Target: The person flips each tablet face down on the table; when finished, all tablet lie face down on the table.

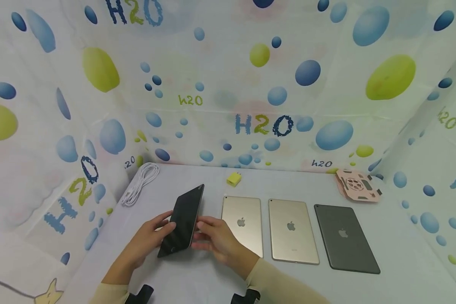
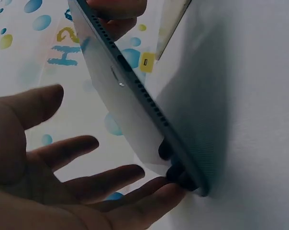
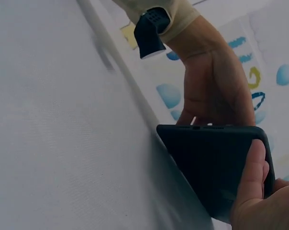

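Observation:
A dark tablet [image 1: 182,221] is held up on its long edge, tilted, with the black screen facing left. My right hand [image 1: 222,242] grips its right upper edge; in the right wrist view, one finger [image 3: 252,167] lies along the dark back. On the screen side is my left hand [image 1: 148,238]. In the left wrist view its fingers [image 2: 108,182] are spread, and the lowest touch the tablet near its bottom corner. The thumb [image 2: 41,105] stands apart from the screen, which reflects the fingers. The tablet's lower edge is at the white tabletop.
To the right lie a gold tablet [image 1: 247,215], a second gold tablet [image 1: 292,236] and a dark grey tablet [image 1: 346,240], backs up. Behind are a yellow charger plug [image 1: 234,179], a coiled white cable [image 1: 138,185] and a pink flat piece with cutouts [image 1: 359,185]. Patterned curtains surround the table.

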The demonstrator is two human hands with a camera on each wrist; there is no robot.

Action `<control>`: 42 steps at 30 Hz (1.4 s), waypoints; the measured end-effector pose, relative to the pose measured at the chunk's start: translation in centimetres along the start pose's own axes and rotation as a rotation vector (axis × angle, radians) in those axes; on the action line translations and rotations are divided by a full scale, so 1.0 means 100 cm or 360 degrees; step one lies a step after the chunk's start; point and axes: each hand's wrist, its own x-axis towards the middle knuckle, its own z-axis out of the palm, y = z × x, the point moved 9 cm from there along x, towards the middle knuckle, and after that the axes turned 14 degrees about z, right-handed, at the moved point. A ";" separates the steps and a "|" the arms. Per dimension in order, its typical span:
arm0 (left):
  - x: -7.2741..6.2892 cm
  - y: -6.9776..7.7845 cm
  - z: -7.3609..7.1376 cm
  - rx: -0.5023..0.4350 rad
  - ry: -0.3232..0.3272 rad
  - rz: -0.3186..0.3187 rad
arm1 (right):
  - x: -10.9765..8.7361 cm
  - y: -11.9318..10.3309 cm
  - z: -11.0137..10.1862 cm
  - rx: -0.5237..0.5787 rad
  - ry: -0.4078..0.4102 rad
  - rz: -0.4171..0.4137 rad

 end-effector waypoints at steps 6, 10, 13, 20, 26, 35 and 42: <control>0.003 0.006 0.004 -0.0003 -0.0136 0.0024 | 0.009 0.002 0.015 0.0002 -0.0045 0.0051; 0.003 0.009 0.005 -0.0018 -0.0220 0.0078 | 0.012 0.004 0.024 -0.0012 -0.0088 0.0083; 0.001 0.013 0.009 -0.0055 -0.0306 0.0166 | 0.015 0.008 0.032 -0.0073 -0.0189 0.0112; -0.004 0.014 0.013 -0.0144 -0.0383 0.0286 | 0.016 0.016 0.046 -0.0132 -0.0354 0.0143; -0.005 0.016 0.017 -0.0215 -0.0371 0.0337 | 0.012 0.017 0.045 -0.0218 -0.0223 0.0142; -0.006 0.024 0.016 -0.0516 -0.0207 0.0378 | 0.008 0.008 0.038 -0.0393 -0.0018 0.0068; -0.013 0.040 0.016 -0.0976 -0.0122 0.0556 | 0.002 -0.001 0.035 -0.0475 0.0012 -0.0064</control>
